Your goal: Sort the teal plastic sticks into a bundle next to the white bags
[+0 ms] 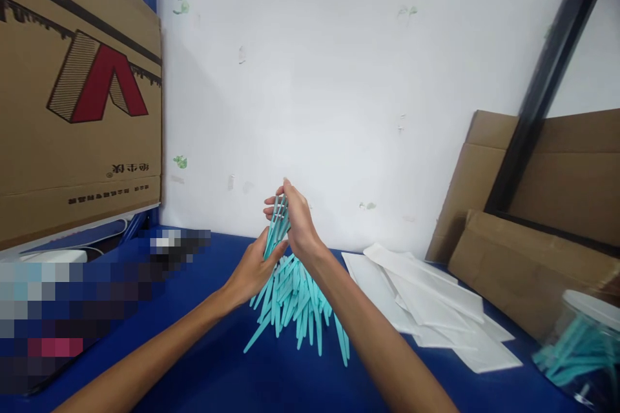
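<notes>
A bundle of slim turquoise sticks [277, 227] stands nearly upright between my hands, its upper ends showing pale sections. My left hand [254, 264] grips the lower part, thumb across the front. Around the upper part curls my right hand [301, 222], with fingertips showing past the bundle's left side. Just below lies a loose heap of the same turquoise sticks [303, 303], spread over the blue tabletop [203, 348]. My right forearm hides some of the heap's right side.
White sheets or flat packets [431, 300] overlap on the right. Beyond them stand a clear tub of turquoise sticks [581, 348] and cardboard pieces [533, 264]. A large printed carton [97, 142] is at left, above a blurred-out area. A white wall [339, 110] closes the back.
</notes>
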Demonstrator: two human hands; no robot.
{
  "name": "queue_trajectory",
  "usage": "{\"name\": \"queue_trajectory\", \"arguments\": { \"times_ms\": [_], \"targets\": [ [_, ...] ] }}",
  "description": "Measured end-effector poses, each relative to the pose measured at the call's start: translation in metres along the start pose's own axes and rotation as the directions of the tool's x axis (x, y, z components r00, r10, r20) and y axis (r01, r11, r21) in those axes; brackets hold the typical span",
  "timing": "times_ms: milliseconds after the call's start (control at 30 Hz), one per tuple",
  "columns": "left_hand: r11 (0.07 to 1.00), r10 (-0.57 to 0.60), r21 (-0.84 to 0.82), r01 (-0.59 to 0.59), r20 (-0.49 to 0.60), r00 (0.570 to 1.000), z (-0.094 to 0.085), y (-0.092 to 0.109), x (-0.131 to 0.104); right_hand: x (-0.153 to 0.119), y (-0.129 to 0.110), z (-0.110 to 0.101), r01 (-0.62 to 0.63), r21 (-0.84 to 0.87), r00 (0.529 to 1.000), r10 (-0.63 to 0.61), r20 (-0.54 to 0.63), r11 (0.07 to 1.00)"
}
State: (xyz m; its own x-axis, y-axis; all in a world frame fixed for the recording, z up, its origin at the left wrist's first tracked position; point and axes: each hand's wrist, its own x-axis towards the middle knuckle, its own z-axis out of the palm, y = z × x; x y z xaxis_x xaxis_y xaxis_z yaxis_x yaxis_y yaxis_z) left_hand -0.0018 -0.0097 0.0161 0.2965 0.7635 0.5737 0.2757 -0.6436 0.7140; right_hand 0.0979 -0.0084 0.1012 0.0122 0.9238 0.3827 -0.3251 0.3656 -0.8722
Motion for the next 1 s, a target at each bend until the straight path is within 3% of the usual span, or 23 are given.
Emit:
{"name": "queue_trajectory", "arguments": {
  "times_ms": [167,367,567,733,833,1000],
  "targets": [
    [0.996,-0.015,0.090,0.013,0.017,1.000,-0.003,-0.010,0.004,-0.002,0.005,0.001,-0.037,0.092,0.996,0.044,-0.081,0.995],
    [0.991,0.009,0.131,-0.012,0.019,1.000,-0.011,-0.018,0.008,-0.003,0.012,0.002,-0.100,0.188,0.995,0.103,-0.007,0.977],
    [0.992,-0.028,0.122,0.032,-0.038,0.999,-0.007,-0.028,0.006,-0.005,0.012,0.006,-0.054,0.094,0.991,0.041,0.128,0.994],
    [0.995,-0.055,0.077,0.059,-0.053,0.997,-0.001,-0.036,0.005,-0.008,0.028,0.009,-0.010,0.033,0.998,0.008,0.062,0.999],
    [0.996,-0.056,0.060,0.060,-0.068,0.996,-0.003,-0.035,0.007,-0.009,0.037,0.011,0.005,-0.019,0.993,-0.003,0.116,1.000],
    [0.998,-0.054,-0.003,0.055,-0.198,0.979,-0.010,-0.025,0.012,-0.012,0.023,0.014,0.024,0.030,0.982,-0.029,0.184,0.999]
  ]
}}
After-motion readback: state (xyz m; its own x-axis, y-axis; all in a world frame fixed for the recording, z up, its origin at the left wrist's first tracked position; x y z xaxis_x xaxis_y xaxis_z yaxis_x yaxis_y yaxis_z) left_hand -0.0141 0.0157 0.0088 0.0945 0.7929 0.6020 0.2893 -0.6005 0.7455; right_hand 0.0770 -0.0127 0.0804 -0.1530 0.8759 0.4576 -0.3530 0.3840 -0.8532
